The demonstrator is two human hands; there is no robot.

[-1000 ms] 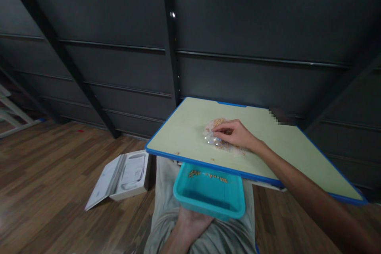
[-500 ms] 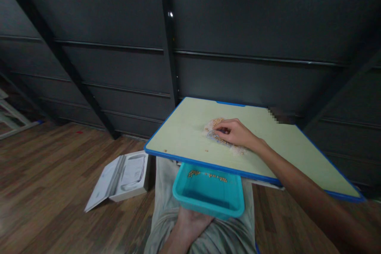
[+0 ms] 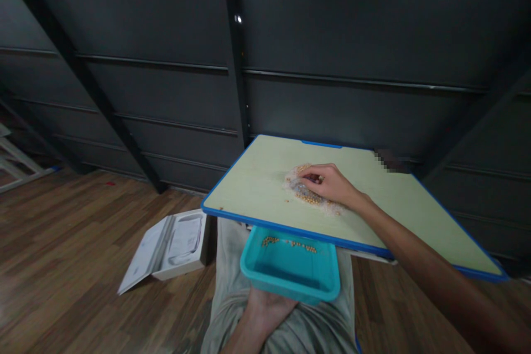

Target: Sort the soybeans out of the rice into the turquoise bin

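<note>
On the pale green board (image 3: 244,182) with a blue edge lies a low pile of tan, bean-like seeds (image 3: 309,197) mixed with small white grains (image 3: 331,207). Over that pile is my right hand (image 3: 329,183), its fingers curled and the fingertips close together at the grains. What the fingers hold is too small to make out. Below the board's near edge, a teal plastic tray (image 3: 290,287) has a few clusters of similar seeds along its far side. My left hand (image 3: 267,310) supports the tray from beneath, its fingers hidden under it.
An open white box (image 3: 182,249) sits on the wooden floor (image 3: 62,243) at the left. Behind the board stands a dark panelled wall (image 3: 166,88). My legs (image 3: 228,265) are under the tray. Two loose seeds lie on the board, left of the pile.
My right hand has shifted very slightly, and more tan seeds show beneath it. The two loose seeds on the board appear in slightly different spots. My left hand and the tray stay put.
</note>
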